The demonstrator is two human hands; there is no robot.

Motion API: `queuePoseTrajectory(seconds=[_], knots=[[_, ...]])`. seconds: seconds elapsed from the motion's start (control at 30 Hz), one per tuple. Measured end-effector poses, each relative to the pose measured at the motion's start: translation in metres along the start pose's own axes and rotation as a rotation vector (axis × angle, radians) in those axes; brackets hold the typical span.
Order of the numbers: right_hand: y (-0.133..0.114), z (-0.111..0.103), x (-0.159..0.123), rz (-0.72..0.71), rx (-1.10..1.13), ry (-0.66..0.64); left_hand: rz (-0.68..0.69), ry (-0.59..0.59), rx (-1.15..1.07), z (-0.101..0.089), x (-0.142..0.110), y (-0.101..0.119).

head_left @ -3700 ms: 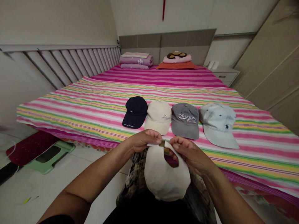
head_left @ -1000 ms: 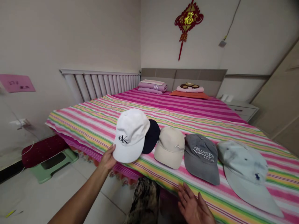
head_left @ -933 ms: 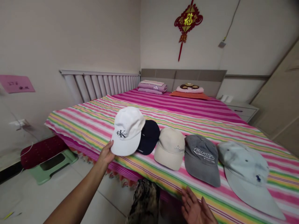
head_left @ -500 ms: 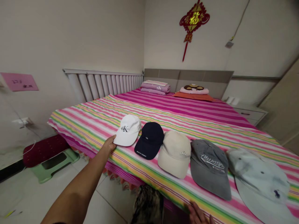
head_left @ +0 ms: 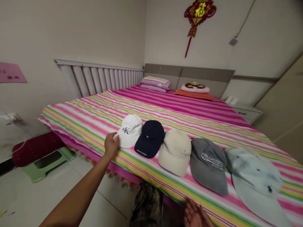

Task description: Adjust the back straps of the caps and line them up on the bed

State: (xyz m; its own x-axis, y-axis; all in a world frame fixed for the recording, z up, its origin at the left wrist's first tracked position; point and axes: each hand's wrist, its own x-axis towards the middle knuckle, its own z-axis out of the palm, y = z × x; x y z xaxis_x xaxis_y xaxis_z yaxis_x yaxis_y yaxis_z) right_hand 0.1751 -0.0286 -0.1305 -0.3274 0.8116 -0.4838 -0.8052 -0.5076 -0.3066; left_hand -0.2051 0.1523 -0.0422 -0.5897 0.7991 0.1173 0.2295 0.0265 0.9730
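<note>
Several baseball caps lie in a slanting row along the bed's near edge. At the left end is a white baseball cap (head_left: 130,130) with black letters on its front. My left hand (head_left: 111,144) is closed on the left edge of its brim; the fingertips are partly hidden. To its right follow a navy cap (head_left: 151,137), a cream cap (head_left: 176,151), a grey cap (head_left: 209,164) with white lettering and a pale, blotchy cap (head_left: 257,176) with a small dark emblem. My right hand (head_left: 195,216) is open and holds nothing, at the bed's edge below the cream and grey caps.
The caps rest on a striped bedspread (head_left: 94,115). Folded purple bedding (head_left: 155,85) and a pink pillow (head_left: 195,89) lie near the headboard (head_left: 201,77). A green stool (head_left: 47,164) with a dark red cover stands on the floor at left. A white nightstand (head_left: 247,113) is at the right.
My left hand has shifted a little up around the white cap's brim. My right hand has turned its palm more upward. The view has shifted slightly; the caps keep their row.
</note>
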Motion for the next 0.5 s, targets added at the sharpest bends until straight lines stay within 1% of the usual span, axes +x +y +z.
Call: queuePoseTrajectory(seconds=[0.03,0.07,0.13,0.17,0.23,0.27,0.3,0.33,0.37,0.43,0.5], knots=[[0.003,0.001,0.0,-0.037,-0.018,0.003,0.039,-0.053,0.025,0.004,-0.025,-0.005],[0.007,0.001,0.0,-0.072,-0.045,0.005,0.09,-0.157,0.061,0.008,-0.054,-0.012],[0.015,0.003,0.0,-0.119,-0.12,0.038,0.312,-0.533,0.243,0.018,-0.117,-0.035],[0.02,0.005,0.0,-0.127,-0.169,0.07,0.388,-0.683,0.289,0.023,-0.147,-0.048],[0.031,0.006,0.0,-0.123,-0.29,0.135,0.544,-0.955,0.367,0.03,-0.197,-0.071],[0.036,0.007,0.0,-0.114,-0.372,0.15,0.596,-1.059,0.417,0.033,-0.214,-0.079],[0.041,0.006,0.0,-0.102,-0.464,0.15,0.585,-1.083,0.452,0.035,-0.225,-0.084],[0.045,0.005,0.0,-0.091,-0.554,0.142,0.553,-1.091,0.469,0.036,-0.231,-0.086],[0.049,0.004,0.0,-0.084,-0.631,0.132,0.499,-1.074,0.472,0.037,-0.234,-0.086],[0.054,0.0,0.0,-0.077,-0.736,0.122,0.39,-1.035,0.458,0.037,-0.231,-0.081],[0.056,-0.003,0.001,-0.084,-0.784,0.123,0.348,-1.041,0.458,0.035,-0.225,-0.074]])
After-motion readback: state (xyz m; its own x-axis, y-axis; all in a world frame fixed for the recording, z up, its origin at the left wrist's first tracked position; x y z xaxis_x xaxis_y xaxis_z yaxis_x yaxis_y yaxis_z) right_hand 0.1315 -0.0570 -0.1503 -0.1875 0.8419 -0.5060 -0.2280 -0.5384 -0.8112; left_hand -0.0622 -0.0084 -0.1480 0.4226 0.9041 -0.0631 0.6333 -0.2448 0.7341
